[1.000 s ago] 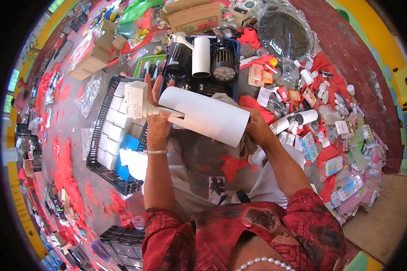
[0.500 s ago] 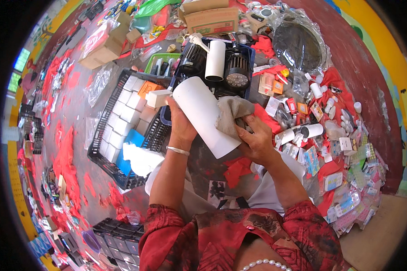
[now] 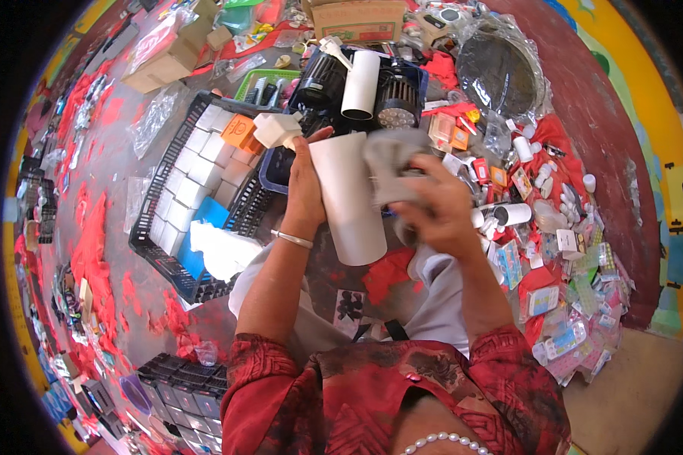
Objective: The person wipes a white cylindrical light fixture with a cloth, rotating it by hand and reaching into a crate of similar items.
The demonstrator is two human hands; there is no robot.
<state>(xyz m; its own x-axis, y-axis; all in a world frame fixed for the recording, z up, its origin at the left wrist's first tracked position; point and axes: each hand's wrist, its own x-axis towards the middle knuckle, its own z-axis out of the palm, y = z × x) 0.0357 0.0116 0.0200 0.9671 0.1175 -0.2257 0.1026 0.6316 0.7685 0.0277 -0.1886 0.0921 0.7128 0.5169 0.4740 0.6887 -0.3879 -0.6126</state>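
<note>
My left hand (image 3: 306, 186) grips a white cylindrical track light (image 3: 349, 201) by its side, with its blocky white adapter (image 3: 275, 130) sticking out beyond the fingertips. The cylinder stands nearly upright over my lap, its top leaning slightly left. Bunched in my right hand (image 3: 442, 208), a grey cloth (image 3: 391, 163) lies against the cylinder's upper right side; both are blurred by motion. Just beyond, a blue crate (image 3: 423, 89) holds a second white track light (image 3: 360, 87) and black lamps (image 3: 397, 105).
On the left, a black basket (image 3: 158, 264) contains rows of white boxes (image 3: 182, 189) and an orange box (image 3: 240, 133). Behind it sits a green basket (image 3: 252, 85). Cardboard boxes (image 3: 357, 21) stand at the back. Small packages (image 3: 542, 301) and a plastic-wrapped round black object (image 3: 501, 72) lie on the right.
The track light has turned more upright and its adapter now shows more fully. My right hand has moved up with the cloth along the cylinder's side. The whole view has shifted slightly.
</note>
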